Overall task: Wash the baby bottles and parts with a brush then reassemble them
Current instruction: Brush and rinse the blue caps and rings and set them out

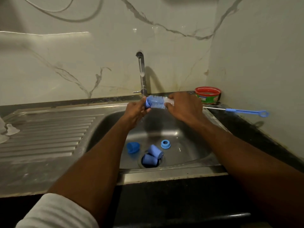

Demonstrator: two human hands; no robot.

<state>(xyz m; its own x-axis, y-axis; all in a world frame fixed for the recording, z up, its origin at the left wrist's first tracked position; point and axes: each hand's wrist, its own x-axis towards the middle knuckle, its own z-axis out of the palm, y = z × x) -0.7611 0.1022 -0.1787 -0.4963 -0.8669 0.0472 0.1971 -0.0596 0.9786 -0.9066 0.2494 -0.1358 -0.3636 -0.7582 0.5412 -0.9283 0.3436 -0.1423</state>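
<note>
Over the steel sink (189,134) I hold a bottle brush (157,102) with blue and white bristles, lying sideways under the tap (142,74). My right hand (182,106) grips its white-bristled end. My left hand (137,111) is shut on a small blue bottle part (148,103) that sits over the brush's tip. In the basin lie a blue cap (133,147), a blue ring (165,144) and two blue caps (152,156) on the drain. Clear teats (10,130) rest on the drainboard at the far left.
A thin brush with a blue loop handle (246,111) lies on the dark counter to the right of the sink. A red-rimmed green tub (207,95) stands in the back right corner. The ribbed drainboard (49,129) stretches to the left.
</note>
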